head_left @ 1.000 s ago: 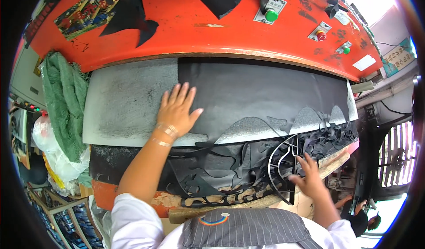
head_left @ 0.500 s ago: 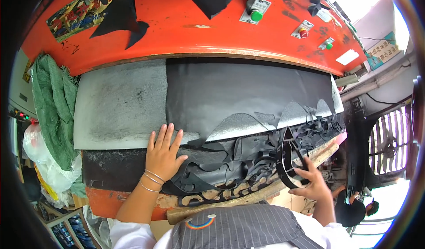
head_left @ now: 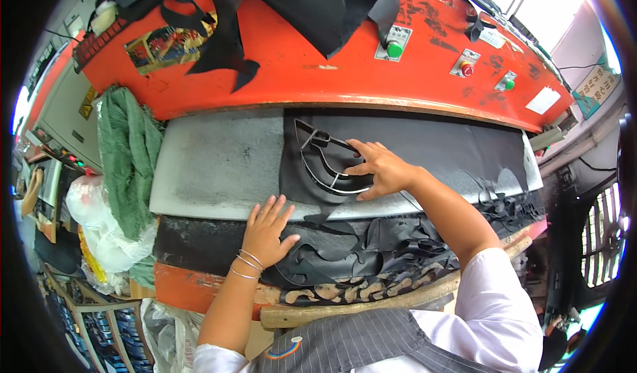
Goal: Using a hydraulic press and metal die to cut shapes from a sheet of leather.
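My right hand [head_left: 385,169] grips the right side of a cutting die [head_left: 323,186], a curved metal-edged frame with cross braces. The die is over the left part of a black leather-like sheet [head_left: 458,149]; whether it rests flat there I cannot tell. This sheet covers the right portion of a pale grey cutting board [head_left: 212,164]. My left hand [head_left: 267,233], with two bracelets on the wrist, lies spread at the board's front edge, next to the scraps. It holds nothing. Curved cut-outs mark the sheet's near edge.
Black offcuts [head_left: 378,243] heap along the front ledge, above a wooden pole [head_left: 371,308]. Behind the board rises an orange machine front [head_left: 292,74] with green and red buttons and black pieces draped over it. Green cloth [head_left: 126,154] and white plastic bags [head_left: 106,220] are at left.
My right hand has carried the cutting die from above the scraps at the right up and left over the black sheet. The left hand stays at the board's edge; the view has shifted.
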Demonstrator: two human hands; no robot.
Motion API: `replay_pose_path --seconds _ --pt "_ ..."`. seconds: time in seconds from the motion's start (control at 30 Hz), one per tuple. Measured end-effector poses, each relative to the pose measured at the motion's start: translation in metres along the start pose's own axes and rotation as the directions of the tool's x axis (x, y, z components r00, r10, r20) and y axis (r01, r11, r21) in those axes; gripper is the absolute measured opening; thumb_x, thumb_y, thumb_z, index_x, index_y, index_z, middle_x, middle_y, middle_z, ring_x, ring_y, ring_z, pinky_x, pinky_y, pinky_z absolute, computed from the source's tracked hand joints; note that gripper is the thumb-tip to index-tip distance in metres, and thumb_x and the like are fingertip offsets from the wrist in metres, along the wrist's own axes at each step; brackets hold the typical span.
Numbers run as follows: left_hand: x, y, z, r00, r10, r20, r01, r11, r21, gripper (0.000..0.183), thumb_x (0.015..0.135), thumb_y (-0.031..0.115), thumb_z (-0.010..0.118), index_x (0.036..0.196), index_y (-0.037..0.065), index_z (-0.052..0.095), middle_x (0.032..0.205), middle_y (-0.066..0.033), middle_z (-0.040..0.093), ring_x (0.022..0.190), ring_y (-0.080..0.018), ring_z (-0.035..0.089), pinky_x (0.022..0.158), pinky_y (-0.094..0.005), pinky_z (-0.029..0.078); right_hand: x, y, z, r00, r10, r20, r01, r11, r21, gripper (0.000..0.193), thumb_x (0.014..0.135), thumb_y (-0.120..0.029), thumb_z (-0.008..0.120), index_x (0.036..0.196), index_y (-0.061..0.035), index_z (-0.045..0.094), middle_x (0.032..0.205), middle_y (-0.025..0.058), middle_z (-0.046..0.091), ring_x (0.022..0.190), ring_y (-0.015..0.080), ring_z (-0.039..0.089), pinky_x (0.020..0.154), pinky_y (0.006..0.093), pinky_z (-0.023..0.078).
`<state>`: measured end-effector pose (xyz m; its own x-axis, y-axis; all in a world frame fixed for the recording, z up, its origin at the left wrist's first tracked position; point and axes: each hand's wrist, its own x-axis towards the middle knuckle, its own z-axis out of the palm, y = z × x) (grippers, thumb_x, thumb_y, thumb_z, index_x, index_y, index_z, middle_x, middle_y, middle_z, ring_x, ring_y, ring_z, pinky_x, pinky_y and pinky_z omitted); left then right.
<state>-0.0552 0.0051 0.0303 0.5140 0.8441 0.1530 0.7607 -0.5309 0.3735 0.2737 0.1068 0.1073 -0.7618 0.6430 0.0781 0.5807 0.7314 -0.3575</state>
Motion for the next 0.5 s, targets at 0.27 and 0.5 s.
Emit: replay_pose_path --seconds 0.27,0.5 --pt "0.068 -0.026 0.002 0.938 -0.244 -0.245 0.124 0.900 -0.418 0.032 0.084 0.020 0.061 0.114 0.007 0.060 0.110 -0.0126 0.066 0.105 -0.0322 0.059 0.097 -0.0445 0.037 0.005 0.019 0.018 0.995 -0.017 0.097 0.020 1.000 -0.023 0.065 0.060 -0.035 0.083 0.121 -0.0204 0.065 0.147 0.0240 0.030 0.127 0.0401 0.038 0.107 0.0470 0.030" --pt "0.156 -0.073 0.038 0.900 -0.337 -0.278 0.302 0.940 -0.161 0.076 0.083 0.008 0.050 0.149 0.003 0.013 0.131 -0.0167 0.055 0.125 -0.0299 0.047 0.112 -0.0488 0.019 -0.032 0.001 0.068 0.713 0.626 -0.315 -0.630 0.770 0.104 0.080 0.065 -0.039 0.082 0.136 -0.0252 0.046 0.147 0.0312 0.022 0.138 0.0457 0.023 0.112 0.0569 0.016"
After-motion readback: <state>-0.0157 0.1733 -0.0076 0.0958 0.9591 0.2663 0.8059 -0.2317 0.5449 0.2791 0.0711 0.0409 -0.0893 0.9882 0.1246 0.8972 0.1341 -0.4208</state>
